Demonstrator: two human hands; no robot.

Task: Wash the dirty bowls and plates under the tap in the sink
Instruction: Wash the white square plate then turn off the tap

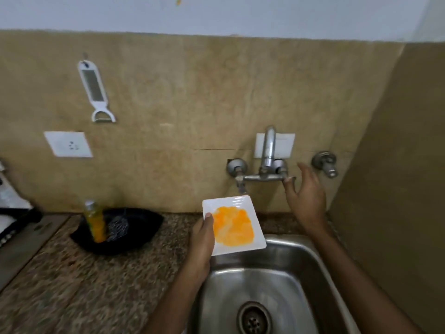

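My left hand (203, 239) grips a white square plate (243, 206) by its left edge, thumb on top. The plate is smeared with orange sauce and is held tilted above the back left corner of the steel sink (310, 266). The wall tap (266, 165) stands behind the sink, its spout rising in the middle. My right hand (304, 194) is at the tap's right handle, fingers spread and touching its tip. No water is visibly running.
A black dish (144, 227) on the granite counter (72, 285) holds an orange soap bottle (95, 222) and a steel scrubber (118, 227). A peeler (95, 90) hangs on the wall above a socket (68, 144). A side wall (397, 189) closes off the right.
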